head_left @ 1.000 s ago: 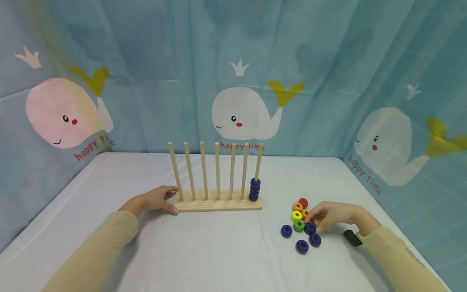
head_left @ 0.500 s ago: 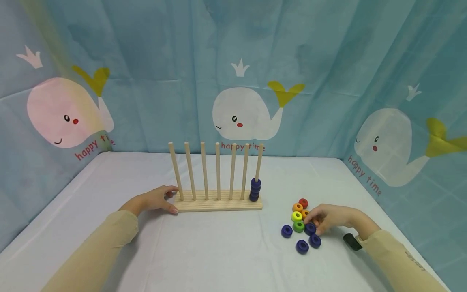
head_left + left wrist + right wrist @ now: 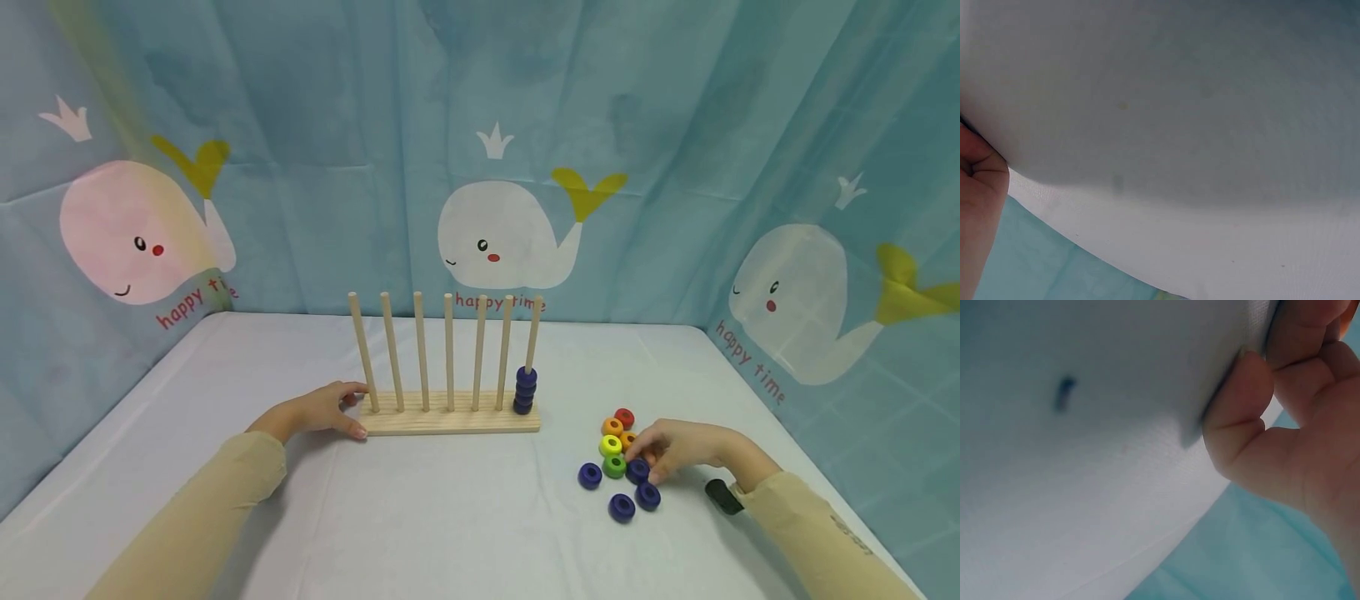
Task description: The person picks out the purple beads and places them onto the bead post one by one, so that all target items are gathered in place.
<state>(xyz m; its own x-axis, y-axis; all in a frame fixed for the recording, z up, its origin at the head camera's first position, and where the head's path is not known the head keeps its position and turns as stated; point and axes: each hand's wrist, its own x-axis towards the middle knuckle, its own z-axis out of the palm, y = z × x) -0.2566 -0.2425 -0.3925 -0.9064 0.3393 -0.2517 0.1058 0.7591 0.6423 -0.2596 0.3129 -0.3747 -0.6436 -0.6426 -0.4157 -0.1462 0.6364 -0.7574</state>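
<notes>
The wooden base (image 3: 450, 424) carries several upright pegs, and dark blue beads (image 3: 526, 390) are stacked on the rightmost one. My left hand (image 3: 318, 411) grips the left end of this base, thumb in front and fingers behind. To the right, my right hand (image 3: 686, 446) pinches a dark blue bead (image 3: 637, 470) on the table between thumb and fingers. A green bead (image 3: 614, 466) lies just left of it. In the wrist views only parts of my left hand (image 3: 982, 200) and right hand (image 3: 1297, 425) show, and the pinched bead is hidden.
Near my right hand lie a yellow bead (image 3: 610, 446), orange beads (image 3: 612, 427), a red bead (image 3: 624, 417) and more dark blue beads (image 3: 622, 507). A small black object (image 3: 723, 497) sits by the right sleeve. A whale-printed curtain (image 3: 337, 208) hangs behind the white table.
My right hand has shifted slightly toward me, its thumb closing in at the side of the dark blue bead. My left hand keeps its grip on the base.
</notes>
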